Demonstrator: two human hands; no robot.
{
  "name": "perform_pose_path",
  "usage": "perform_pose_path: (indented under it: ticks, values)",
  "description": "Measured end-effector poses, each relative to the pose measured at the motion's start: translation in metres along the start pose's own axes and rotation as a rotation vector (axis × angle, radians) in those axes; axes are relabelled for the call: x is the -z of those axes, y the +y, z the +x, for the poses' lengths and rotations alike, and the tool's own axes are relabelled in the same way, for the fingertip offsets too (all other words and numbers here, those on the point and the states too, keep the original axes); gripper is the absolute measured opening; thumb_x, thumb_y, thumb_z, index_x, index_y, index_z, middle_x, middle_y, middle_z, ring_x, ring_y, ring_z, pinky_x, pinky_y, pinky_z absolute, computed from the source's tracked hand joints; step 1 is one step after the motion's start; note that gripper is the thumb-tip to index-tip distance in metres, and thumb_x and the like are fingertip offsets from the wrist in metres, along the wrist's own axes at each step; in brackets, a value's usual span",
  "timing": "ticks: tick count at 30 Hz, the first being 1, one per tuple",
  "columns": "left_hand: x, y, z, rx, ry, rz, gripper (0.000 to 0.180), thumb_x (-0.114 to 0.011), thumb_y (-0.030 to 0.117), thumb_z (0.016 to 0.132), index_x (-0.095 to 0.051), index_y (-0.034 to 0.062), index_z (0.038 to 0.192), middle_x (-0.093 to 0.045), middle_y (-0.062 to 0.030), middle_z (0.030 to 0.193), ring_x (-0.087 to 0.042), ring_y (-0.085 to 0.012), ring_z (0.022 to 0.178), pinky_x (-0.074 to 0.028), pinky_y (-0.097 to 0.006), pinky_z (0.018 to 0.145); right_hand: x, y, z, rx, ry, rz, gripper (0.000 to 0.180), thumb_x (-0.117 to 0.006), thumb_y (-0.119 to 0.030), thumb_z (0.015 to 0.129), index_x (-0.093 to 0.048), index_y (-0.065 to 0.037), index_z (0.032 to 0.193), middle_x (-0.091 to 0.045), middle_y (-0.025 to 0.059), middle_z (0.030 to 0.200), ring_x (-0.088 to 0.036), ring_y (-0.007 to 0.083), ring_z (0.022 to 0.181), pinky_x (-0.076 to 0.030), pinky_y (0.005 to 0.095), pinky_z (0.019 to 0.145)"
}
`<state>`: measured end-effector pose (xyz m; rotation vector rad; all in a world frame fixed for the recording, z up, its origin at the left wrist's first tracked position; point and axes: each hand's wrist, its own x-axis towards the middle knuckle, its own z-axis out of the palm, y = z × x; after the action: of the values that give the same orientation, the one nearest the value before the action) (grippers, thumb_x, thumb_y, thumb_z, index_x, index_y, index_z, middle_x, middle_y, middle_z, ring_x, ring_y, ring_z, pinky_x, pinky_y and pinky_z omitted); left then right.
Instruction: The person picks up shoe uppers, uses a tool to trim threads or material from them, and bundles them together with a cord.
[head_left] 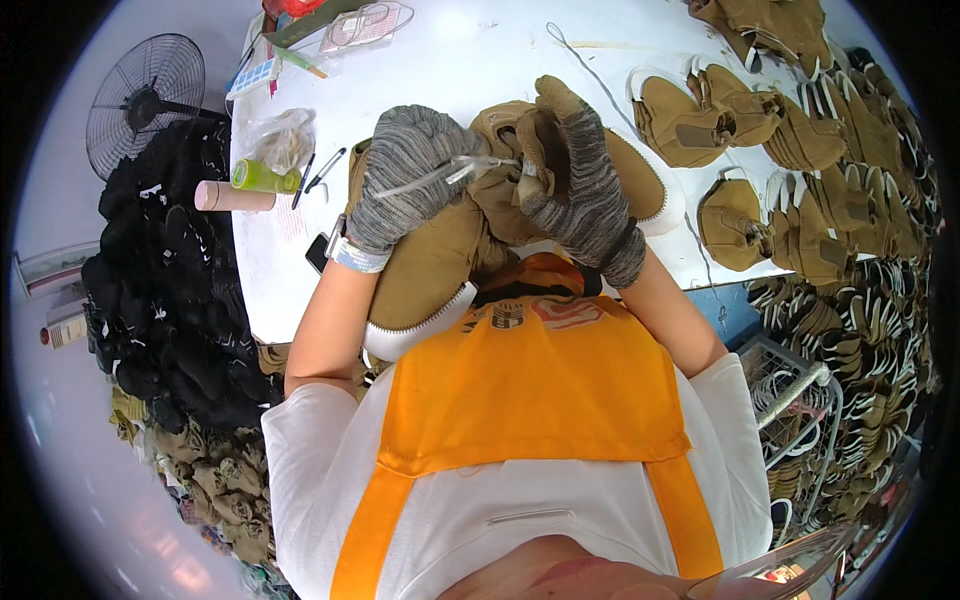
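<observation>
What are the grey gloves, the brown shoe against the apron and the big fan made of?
Grey gloves: probably knitted yarn, matte, with flecks and fine ridges.
Brown shoe: maybe suede or cloth on top, because it looks dull and soft; its smooth white sole could be rubber or foam.
Big fan: likely dark metal, judging by its thin wire-like guard, though plastic is possible.

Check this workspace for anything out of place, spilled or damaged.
I see nothing spilled or clearly damaged. What stands out is a thin grey cord straying loosely across the white table, beyond the right hand: it curves untidily, unlike the grouped brown shoes to its right.
</observation>
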<state>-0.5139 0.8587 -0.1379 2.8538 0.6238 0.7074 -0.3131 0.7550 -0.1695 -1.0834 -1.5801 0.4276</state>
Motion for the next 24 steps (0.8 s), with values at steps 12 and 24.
perform_pose_path:
  ticks: [12,24]
  values:
    - [0.000,0.022,0.001,0.103,-0.053,-0.004,0.024,-0.072,0.027,0.075,-0.068,0.0084,0.091,-0.060,-0.0066,0.073,-0.053,-0.0280,0.070,-0.041,-0.040,0.074,-0.003,-0.010,-0.010,-0.033,0.088,0.166,0.063,-0.063,-0.012,0.084,-0.038,-0.001,0.141,-0.053,0.0135,0.120,-0.059,0.0245,0.102,-0.051,0.0338,0.088]
    - [-0.023,-0.002,-0.022,-0.127,0.299,-0.033,0.029,-0.065,0.009,0.079,-0.067,0.0071,0.108,-0.065,-0.0068,0.090,-0.061,-0.0245,0.084,-0.046,-0.039,0.079,0.018,-0.032,-0.013,0.026,-0.076,-0.446,0.032,-0.057,0.000,0.086,-0.065,-0.006,0.116,-0.054,0.0136,0.126,-0.057,0.0287,0.112,-0.046,0.0384,0.097]
